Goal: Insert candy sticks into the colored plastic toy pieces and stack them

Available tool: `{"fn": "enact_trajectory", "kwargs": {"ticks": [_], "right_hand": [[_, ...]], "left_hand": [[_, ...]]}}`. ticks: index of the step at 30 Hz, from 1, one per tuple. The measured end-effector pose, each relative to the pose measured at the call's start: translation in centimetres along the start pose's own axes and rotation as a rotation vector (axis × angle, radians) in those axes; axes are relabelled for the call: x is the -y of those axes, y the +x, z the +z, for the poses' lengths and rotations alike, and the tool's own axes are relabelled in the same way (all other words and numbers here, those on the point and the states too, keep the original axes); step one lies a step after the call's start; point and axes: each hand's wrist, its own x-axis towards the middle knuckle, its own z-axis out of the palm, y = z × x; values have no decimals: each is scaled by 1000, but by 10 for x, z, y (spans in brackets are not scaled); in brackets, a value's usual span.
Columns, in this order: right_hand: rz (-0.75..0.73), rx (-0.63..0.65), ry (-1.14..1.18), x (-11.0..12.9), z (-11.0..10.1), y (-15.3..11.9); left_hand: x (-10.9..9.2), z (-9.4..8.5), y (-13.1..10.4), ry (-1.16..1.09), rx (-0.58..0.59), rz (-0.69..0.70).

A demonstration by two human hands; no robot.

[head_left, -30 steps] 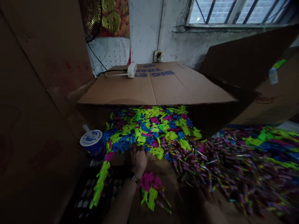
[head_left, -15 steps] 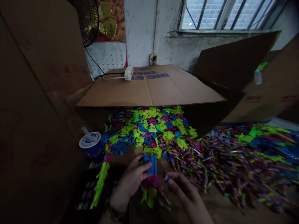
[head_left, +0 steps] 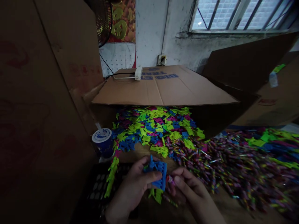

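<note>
Blue toy piece (head_left: 163, 181) sits in the fingers of the left hand (head_left: 137, 183), in the head view. That hand is closed around it, with the thumb on top. Just right of it, the right hand (head_left: 195, 191) pinches a little red and white stick (head_left: 170, 179) with its finger and thumb close together. I can't tell if the stick touches the blue piece.

Past the grip is a heap of yellow, blue and pink pieces (head_left: 154, 124). To its right lies a big pile of shiny sticks (head_left: 219, 165). Left of the grip stands a blue cup (head_left: 105, 148); the writing on its lid is too small to read.

Farther ahead, a box flap (head_left: 173, 91) has upside-down blue letters, "BIG" and part of "TRA". Behind it hangs a calendar (head_left: 120, 56) with numbers, under big gold signs (head_left: 120, 29) on red. Red print on the right box (head_left: 277, 109) is blurry.
</note>
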Motion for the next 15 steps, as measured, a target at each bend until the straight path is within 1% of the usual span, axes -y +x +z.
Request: {"fn": "enact_trajectory", "kwargs": {"ticks": [2, 5, 8, 11, 13, 15], "right_hand": [[9, 32, -12, 0, 0, 0], [10, 55, -25, 0, 1, -1], [-24, 34, -57, -3, 4, -3], [-58, 10, -131, -8, 8, -4], [-61, -9, -170, -13, 8, -5], [-33, -37, -147, -19, 5, -7]], "left_hand": [[-1, -1, -1, 4, 17, -13], [-2, -2, -3, 54, -8, -24], [-1, -5, -6, 132, -48, -12], [2, -11, -6, 171, -63, -5], [6, -15, -6, 180, -74, -5], [13, -19, -4, 196, -70, 12]]}}
